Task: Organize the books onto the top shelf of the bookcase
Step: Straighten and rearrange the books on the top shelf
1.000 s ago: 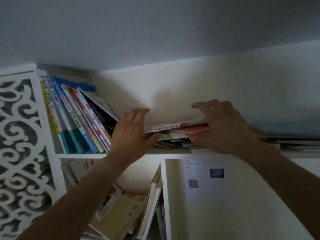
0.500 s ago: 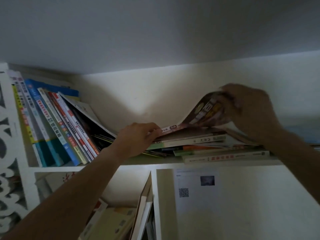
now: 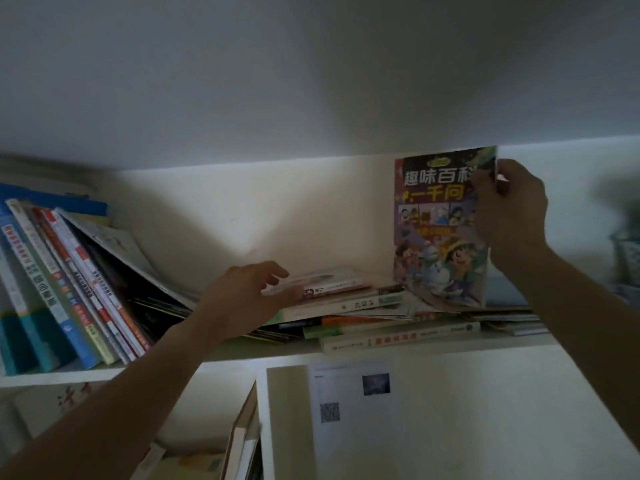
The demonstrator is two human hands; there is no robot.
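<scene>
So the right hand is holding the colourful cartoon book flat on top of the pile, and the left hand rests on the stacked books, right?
Not flat: the head view shows the right hand holding the cartoon book upright above the pile. The left hand does rest on the stacked books.

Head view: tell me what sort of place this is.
Likely a home room, perhaps a child's room or study. A white bookcase stands against a plain wall, its top shelf holds leaning books and a flat pile, and the right hand holds up a cartoon-covered children's book.
</scene>
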